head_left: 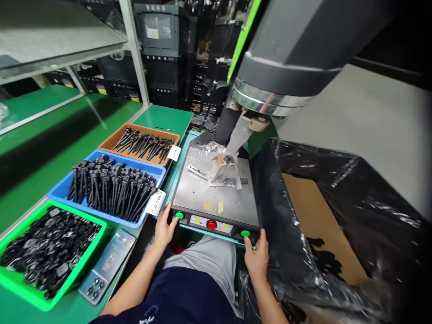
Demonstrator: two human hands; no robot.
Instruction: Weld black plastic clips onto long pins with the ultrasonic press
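My left hand [164, 227] rests on the front edge of a press machine, thumb on the left green button [179, 215], fingers curled over the edge. My right hand [256, 255] lies at the right front corner, its thumb touching the right green button [245, 233], fingers partly spread. Neither hand holds a part. A red button [211, 224] sits between them. On the grey machine plate [202, 195] a small fixture [221, 171] holds a part directly beneath the metal press horn [241, 130].
On the green bench to the left stand a green tray of black washers [47, 249], a blue tray of black ribbed rods [111, 184] and an orange tray of similar rods [143, 144]. A phone [107, 265] lies near the edge. A bag-lined cardboard box [324, 225] stands at right.
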